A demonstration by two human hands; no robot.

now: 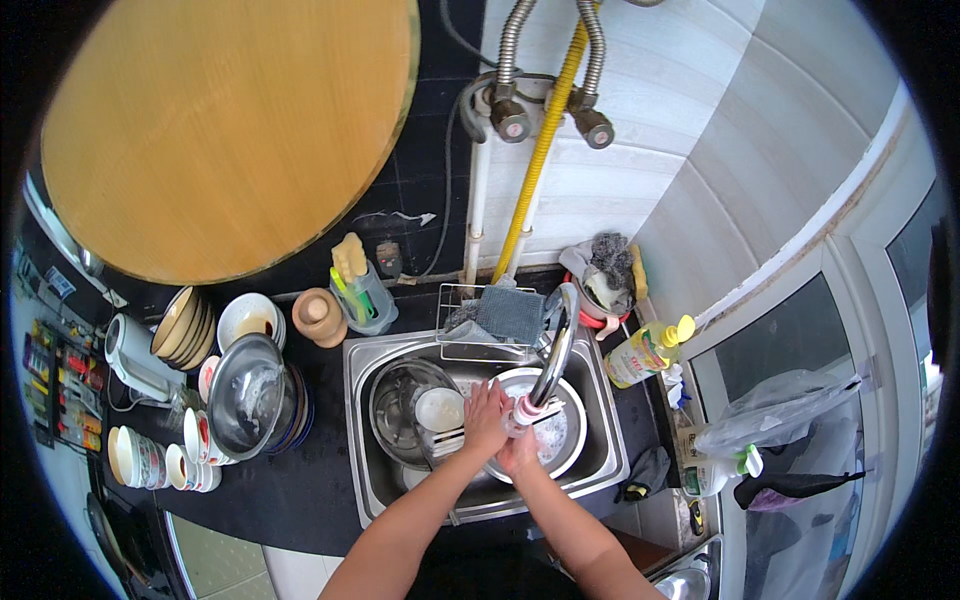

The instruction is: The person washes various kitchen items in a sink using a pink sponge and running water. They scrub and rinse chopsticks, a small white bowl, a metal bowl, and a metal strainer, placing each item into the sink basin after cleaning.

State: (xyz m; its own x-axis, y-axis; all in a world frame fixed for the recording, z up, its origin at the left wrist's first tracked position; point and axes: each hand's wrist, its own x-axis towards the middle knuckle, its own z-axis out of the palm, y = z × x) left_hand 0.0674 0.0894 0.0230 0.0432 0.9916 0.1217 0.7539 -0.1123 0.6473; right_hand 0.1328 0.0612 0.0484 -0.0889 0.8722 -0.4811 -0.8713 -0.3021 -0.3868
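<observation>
A bundle of light-coloured chopsticks is pressed between my two hands above the sink, its ends sticking out on both sides. My left hand lies over it with fingers stretched forward. From below, my right hand grips it, its fingers partly hidden by the tap. The curved tap ends right over the hands. Beneath them sits a white-rimmed basin with suds. To its left, a metal basin holds a small white bowl.
Left on the dark counter stand stacked bowls, a tilted metal bowl on plates, and a wooden mortar. A wire rack with a grey cloth sits behind the sink. Right are a yellow soap bottle and a spray bottle.
</observation>
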